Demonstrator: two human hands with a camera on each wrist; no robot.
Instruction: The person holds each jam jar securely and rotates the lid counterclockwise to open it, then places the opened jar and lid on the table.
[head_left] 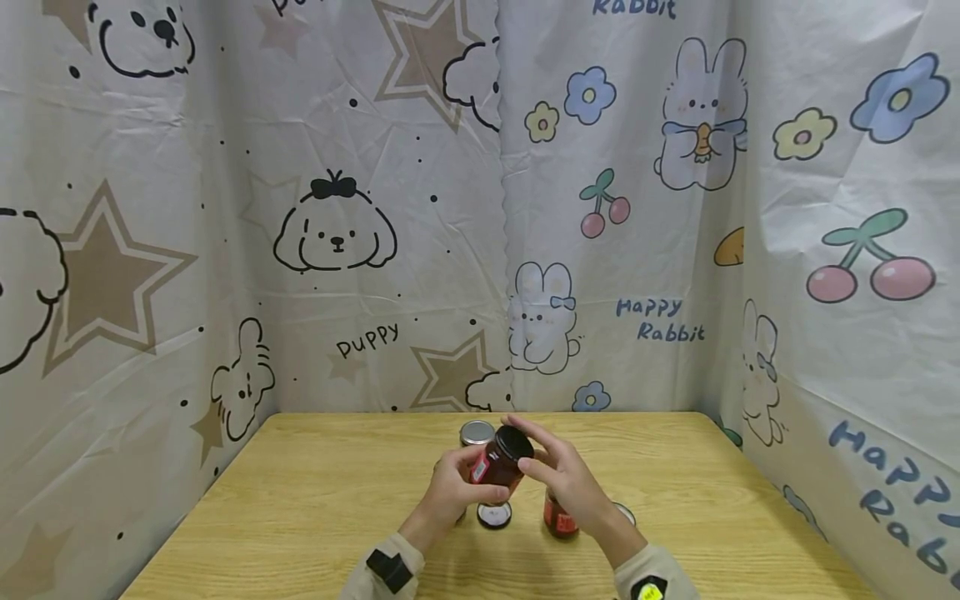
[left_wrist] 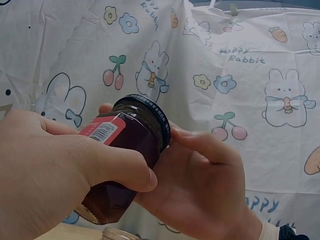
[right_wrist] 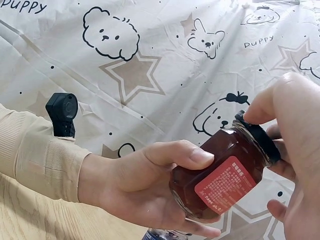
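Observation:
My left hand [head_left: 450, 485] grips a glass jar [right_wrist: 220, 175] of dark red contents, thumb on one side and fingers round the other. A red label with white print and a barcode is on the glass. The jar is raised off the table and tilted. On its mouth sits a black lid [left_wrist: 150, 117]. My right hand [head_left: 566, 471] holds that lid at its rim between the thumb and fingers. Below the hands, a loose lid [head_left: 494, 515] with a pale face and dark rim lies on the table.
The wooden table [head_left: 300, 500] reaches back to printed cloth walls. Behind the held jar stands a container with a silver lid [head_left: 477, 432]. Another red-labelled jar [head_left: 560, 521] stands near my right wrist. A pale round rim [head_left: 626, 513] shows partly behind that forearm.

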